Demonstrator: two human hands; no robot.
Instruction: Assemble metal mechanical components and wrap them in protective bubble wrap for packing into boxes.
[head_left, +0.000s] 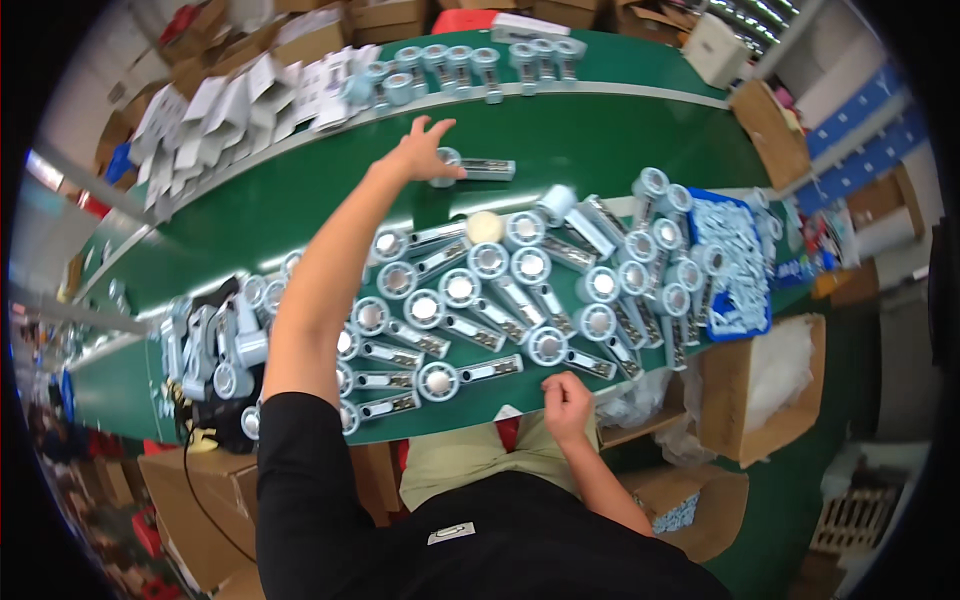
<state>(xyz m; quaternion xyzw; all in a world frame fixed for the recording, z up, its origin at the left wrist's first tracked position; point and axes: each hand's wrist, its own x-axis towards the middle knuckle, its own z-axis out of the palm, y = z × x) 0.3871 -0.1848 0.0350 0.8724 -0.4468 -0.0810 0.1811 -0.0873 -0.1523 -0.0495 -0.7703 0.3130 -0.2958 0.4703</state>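
Observation:
My left hand reaches far across to the green belt, its fingers spread. Its thumb lies by the round head of a light-blue handheld device, whose handle points right and shows an open slot with metal parts. Whether the hand bears any of its weight, I cannot tell. Closed into a fist, my right hand is at the near table edge; the inside of the fist is hidden. Just beyond it lie many similar devices, among them one with a round silver-centred head. A cream round piece sits among them.
A blue tray of small light-blue parts stands at the table's right. Beyond the belt, several devices stand on a shelf beside white folded cartons. Cardboard boxes flank me, and a dark cable hangs at left.

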